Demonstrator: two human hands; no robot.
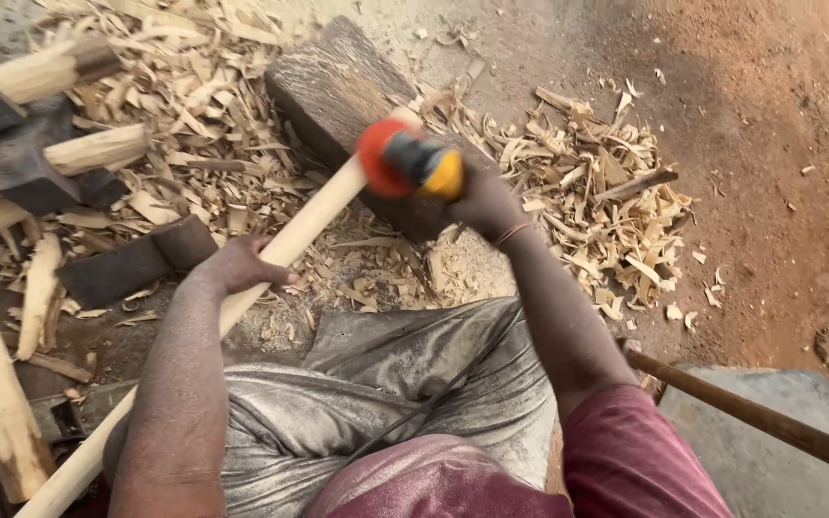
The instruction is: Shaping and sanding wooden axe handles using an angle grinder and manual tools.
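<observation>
My left hand grips a long pale wooden handle that runs from the lower left up to a dark wooden block. My right hand holds a power tool with a red and yellow body, blurred, right at the handle's upper end on the block. A black cord trails from the tool down across the grey cloth on my lap.
Wood shavings lie heaped around the block on the dirt ground. Several hammer or axe heads with pale handles are stacked at the left. A brown stick crosses a grey slab at lower right.
</observation>
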